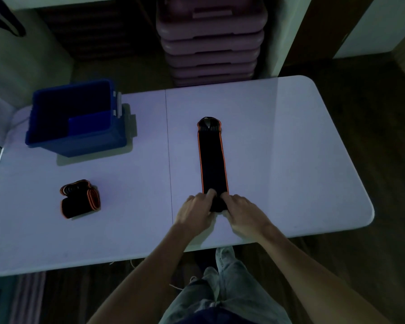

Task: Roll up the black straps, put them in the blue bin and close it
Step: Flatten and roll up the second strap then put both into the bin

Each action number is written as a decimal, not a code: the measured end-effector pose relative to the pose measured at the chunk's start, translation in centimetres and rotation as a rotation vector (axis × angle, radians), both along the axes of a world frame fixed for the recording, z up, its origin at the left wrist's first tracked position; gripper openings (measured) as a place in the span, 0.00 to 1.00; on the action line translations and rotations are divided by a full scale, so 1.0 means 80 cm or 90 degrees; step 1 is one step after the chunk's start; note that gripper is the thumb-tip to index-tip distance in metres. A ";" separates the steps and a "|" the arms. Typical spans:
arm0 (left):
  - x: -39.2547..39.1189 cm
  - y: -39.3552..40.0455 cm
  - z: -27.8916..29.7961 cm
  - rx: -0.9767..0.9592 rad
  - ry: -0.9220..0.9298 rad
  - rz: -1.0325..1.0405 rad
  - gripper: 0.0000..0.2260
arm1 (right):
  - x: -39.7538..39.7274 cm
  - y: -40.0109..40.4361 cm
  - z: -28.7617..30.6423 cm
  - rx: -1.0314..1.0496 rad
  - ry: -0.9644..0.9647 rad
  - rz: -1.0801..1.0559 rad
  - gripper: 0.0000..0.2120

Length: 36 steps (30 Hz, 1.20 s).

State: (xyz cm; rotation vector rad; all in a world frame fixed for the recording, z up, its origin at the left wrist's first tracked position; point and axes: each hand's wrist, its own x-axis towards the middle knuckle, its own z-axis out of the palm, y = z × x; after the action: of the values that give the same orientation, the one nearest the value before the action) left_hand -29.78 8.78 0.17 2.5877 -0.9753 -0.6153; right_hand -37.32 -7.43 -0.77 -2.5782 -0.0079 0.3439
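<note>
A long black strap with orange edges (212, 160) lies flat on the white table (290, 148), running away from me. Its near end is curled into a small roll between my hands. My left hand (194, 212) grips the roll's left side and my right hand (242, 211) its right side, fingers pressed on it. A second black strap (80, 199), bunched in a loose roll, rests on the table at the left. The blue bin (76, 136) stands open at the far left; a blue panel leans inside it.
A stack of purple plastic cases (211, 43) stands on the floor beyond the table's far edge. White furniture sits at the back left and right. The table's near edge runs just in front of my legs. The room is dim.
</note>
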 end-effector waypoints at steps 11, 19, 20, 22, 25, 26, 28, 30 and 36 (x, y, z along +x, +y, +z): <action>0.023 -0.003 -0.011 -0.041 0.115 0.052 0.15 | 0.055 -0.015 -0.008 0.063 0.045 -0.038 0.11; 0.031 -0.013 -0.018 0.019 0.113 0.106 0.18 | 0.043 -0.024 -0.016 0.005 -0.053 0.007 0.19; 0.031 -0.015 -0.016 0.045 0.098 0.102 0.20 | 0.044 -0.022 -0.017 0.000 -0.061 -0.006 0.17; 0.029 -0.016 -0.016 0.074 0.043 0.089 0.21 | 0.047 -0.016 -0.018 -0.009 -0.069 -0.016 0.14; 0.027 -0.010 -0.017 0.017 -0.031 0.099 0.14 | 0.048 -0.010 -0.016 -0.031 -0.104 -0.010 0.12; 0.028 -0.008 -0.018 0.002 -0.043 0.102 0.11 | 0.047 -0.010 -0.015 -0.048 -0.132 0.009 0.11; 0.031 -0.007 -0.019 0.003 -0.048 0.100 0.08 | 0.039 -0.012 -0.014 -0.083 -0.179 0.081 0.10; 0.033 -0.009 -0.016 0.010 -0.049 0.098 0.08 | 0.033 -0.014 -0.016 -0.112 -0.193 0.145 0.11; 0.042 -0.014 -0.011 0.036 -0.053 0.075 0.11 | 0.043 -0.027 -0.014 -0.101 -0.155 0.199 0.19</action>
State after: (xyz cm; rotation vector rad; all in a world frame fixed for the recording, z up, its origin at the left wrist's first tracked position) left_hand -26.44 7.66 -0.72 2.7174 -0.8337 -0.5169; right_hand -33.90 -9.62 -1.92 -2.7621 -0.4930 0.1448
